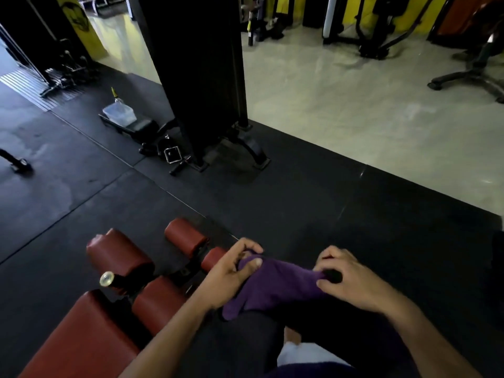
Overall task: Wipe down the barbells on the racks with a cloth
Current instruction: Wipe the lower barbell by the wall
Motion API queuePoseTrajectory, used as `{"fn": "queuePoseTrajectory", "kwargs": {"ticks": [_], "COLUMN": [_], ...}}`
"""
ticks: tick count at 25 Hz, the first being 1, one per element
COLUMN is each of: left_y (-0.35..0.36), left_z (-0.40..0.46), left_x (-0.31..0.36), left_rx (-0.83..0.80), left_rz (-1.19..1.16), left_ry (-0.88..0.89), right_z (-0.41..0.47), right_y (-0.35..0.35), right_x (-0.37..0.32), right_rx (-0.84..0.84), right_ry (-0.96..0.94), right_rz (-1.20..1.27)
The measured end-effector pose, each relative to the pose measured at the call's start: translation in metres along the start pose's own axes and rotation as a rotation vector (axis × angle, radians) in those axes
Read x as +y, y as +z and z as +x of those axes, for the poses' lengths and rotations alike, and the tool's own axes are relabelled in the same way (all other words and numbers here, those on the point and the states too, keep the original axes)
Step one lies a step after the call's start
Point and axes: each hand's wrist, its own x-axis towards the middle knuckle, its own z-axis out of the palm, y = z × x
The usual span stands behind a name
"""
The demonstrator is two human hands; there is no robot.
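Your left hand (231,271) and right hand (346,279) pinch the cloth (275,285); no barbell shows, and loosening either pinch could drop it.

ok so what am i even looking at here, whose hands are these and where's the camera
There is one picture, taken by a wide-angle camera worn on a person's head, looking forward and down. No machine is working here; the two bare hands at the bottom are that person's own.

The left hand and the right hand each pinch an end of a soft purple cloth, which is stretched between them.

The place is a gym. Just left of the hands is a bench with dark red padded cushions and rollers. The black rubber floor mat gives way to pale smooth flooring further off. A tall black machine column stands ahead, with a clear plastic container resting on a low black bench beside it.

No barbell or rack is clearly visible in this picture.
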Motion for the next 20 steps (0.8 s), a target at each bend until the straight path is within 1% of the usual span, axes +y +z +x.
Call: {"fn": "queuePoseTrajectory", "kwargs": {"ticks": [1,2,4,5,7,8,9,10,12,13,14,17,18,20], "left_y": [0.002,0.003,0.006,0.003,-0.013,-0.026,-0.039,-0.053,-0.083,-0.096,-0.108,-0.148,-0.160,-0.188], "left_z": [0.024,0.045,0.092,0.114,0.144,0.155,0.164,0.170,0.191,0.205,0.219,0.266,0.278,0.307], "left_x": [0.013,0.026,0.045,0.049,0.046,0.037,0.025,0.014,-0.010,-0.017,-0.021,-0.021,-0.017,-0.009], "left_rx": [-0.054,-0.130,-0.240,-0.236,-0.133,-0.065,-0.030,-0.041,-0.108,-0.087,-0.028,0.205,0.256,0.311], "left_rz": [0.027,0.071,0.146,0.146,0.065,-0.007,-0.053,-0.037,0.077,0.087,0.066,0.050,0.051,0.101], "left_ry": [0.024,0.058,0.105,0.101,0.020,-0.034,-0.090,-0.140,-0.196,-0.198,-0.186,-0.134,-0.123,-0.065], "right_z": [0.017,0.034,0.076,0.098,0.138,0.159,0.178,0.195,0.240,0.264,0.288,0.358,0.373,0.405], "right_y": [-0.011,-0.019,-0.039,-0.049,-0.070,-0.080,-0.089,-0.096,-0.111,-0.118,-0.126,-0.157,-0.168,-0.193], "right_x": [-0.001,-0.006,-0.022,-0.029,-0.042,-0.044,-0.047,-0.048,-0.056,-0.062,-0.069,-0.093,-0.102,-0.130], "right_rx": [-0.023,-0.057,-0.146,-0.165,-0.128,-0.080,-0.038,-0.009,-0.012,-0.042,-0.060,-0.023,-0.021,-0.018], "right_ry": [-0.094,-0.161,-0.196,-0.187,-0.209,-0.226,-0.234,-0.233,-0.254,-0.260,-0.259,-0.297,-0.324,-0.468], "right_rz": [-0.014,0.047,0.167,0.185,0.232,0.295,0.365,0.405,0.388,0.360,0.334,0.306,0.278,0.132]}}
